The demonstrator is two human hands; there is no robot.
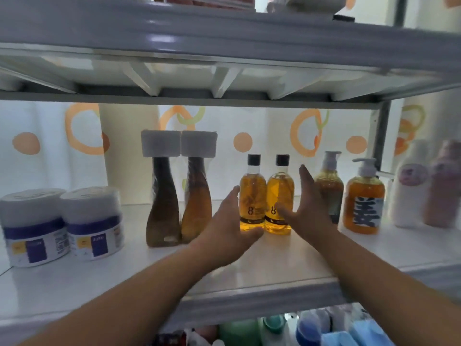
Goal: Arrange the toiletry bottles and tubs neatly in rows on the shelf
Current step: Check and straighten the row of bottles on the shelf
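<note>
White plastic shelf (274, 265) spans your view and carries everything in one row. At nine o'clock from the middle stand two squat white tubs (33, 228) (93, 223) with blue-and-white labels, side by side. Just inward of them, two curved brown bottles (163, 196) (197, 196) with square white caps stand upright, pressed together. Out at three o'clock, blurred at the edge, a white bottle (409, 188) and a pink bottle (444, 186) stand next to each other. Between those and the centre are two pump bottles (329, 186) (364, 203) of amber liquid, the right one bearing a large blue character. In the centre, two amber bottles (252, 191) (280, 191) with black caps stand upright and touching, each marked 8. Your left hand (229, 228) sits at eight o'clock of that pair, fingers straight, thumb crossing the left bottle's base. Your right hand (306, 208) sits at three o'clock of it, fingers straight, thumb across the right bottle's label. Both hands are spread wide and grip nothing; whether the palms touch the bottles, you cannot tell
</note>
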